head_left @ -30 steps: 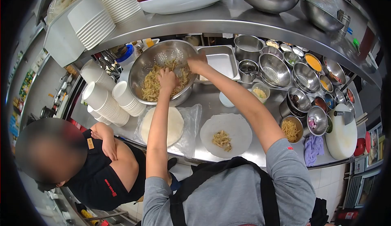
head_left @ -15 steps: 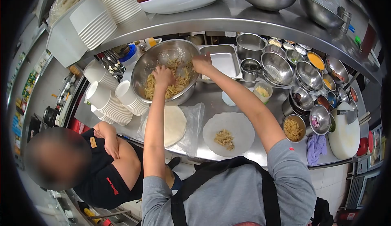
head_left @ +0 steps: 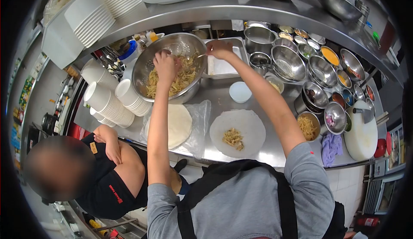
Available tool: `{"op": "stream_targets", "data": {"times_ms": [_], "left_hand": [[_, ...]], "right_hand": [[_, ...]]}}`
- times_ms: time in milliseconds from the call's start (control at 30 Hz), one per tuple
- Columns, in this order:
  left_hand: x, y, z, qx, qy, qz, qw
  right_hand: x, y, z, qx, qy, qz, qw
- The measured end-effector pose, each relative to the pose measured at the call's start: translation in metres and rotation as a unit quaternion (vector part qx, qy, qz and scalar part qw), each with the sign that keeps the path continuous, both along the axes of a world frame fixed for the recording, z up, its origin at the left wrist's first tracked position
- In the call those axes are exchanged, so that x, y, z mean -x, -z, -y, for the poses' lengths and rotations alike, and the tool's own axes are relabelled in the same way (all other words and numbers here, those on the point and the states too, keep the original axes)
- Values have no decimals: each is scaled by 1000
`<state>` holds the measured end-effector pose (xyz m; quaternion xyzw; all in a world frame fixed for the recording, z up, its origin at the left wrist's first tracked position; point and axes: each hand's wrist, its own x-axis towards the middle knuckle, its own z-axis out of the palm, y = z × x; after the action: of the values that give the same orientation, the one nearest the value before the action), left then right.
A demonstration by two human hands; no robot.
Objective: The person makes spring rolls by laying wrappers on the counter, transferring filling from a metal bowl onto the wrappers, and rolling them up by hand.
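Note:
A large steel colander (head_left: 144, 60) holds a pale shredded filling (head_left: 185, 82). My left hand (head_left: 167, 64) is over the filling at the left, fingers bent; whether they pinch any of it cannot be made out. My right hand (head_left: 219, 49) is at the colander's right edge, beside the steel tray (head_left: 237, 58), with its fingers closed on a thin utensil (head_left: 201, 56) that reaches over the filling. Nearer my body, a round white wrapper (head_left: 254, 129) bears a small heap of filling (head_left: 233, 139). Left of it, more round wrappers (head_left: 178, 127) lie on a plastic bag (head_left: 200, 114).
A co-worker (head_left: 116, 170) stands at the left with folded arms. Stacked white tubs (head_left: 109, 105) flank the colander. Several steel bowls (head_left: 322, 71) fill the right side, near a purple cloth (head_left: 331, 149) and a cleaver on a white board (head_left: 361, 135). A steel shelf (head_left: 223, 13) runs overhead.
My left hand has risen from the filling. My right hand has moved slightly right and a thin utensil now shows in it. More of the small pale blue lid near my right forearm is visible.

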<state>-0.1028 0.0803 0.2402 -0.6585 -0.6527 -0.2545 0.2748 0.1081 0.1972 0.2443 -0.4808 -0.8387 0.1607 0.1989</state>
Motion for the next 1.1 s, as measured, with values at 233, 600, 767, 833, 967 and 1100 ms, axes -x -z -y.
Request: {"op": "stream_targets", "data": {"times_ms": [233,600,767,833,967,1100], "left_hand": [[-97,-1,82,-39,177,44,982],[-183,154,154,192,328,134,915],[-186,166,161,212,310,41,926],[-183,168,164,226,308,44,923],[-173,161,169,234,307,149,910],[-145,148,178,167,251,260,917]], "right_hand": [[-127,-4,71,26,-94,-65,993],[-164,105,194,-94,-66,258,959],[-144,95,210,-195,-87,253,944],[-143,89,212,-232,-93,240,938],[-162,68,200,-243,-50,261,933],[-194,5,174,27,-48,184,981]]}}
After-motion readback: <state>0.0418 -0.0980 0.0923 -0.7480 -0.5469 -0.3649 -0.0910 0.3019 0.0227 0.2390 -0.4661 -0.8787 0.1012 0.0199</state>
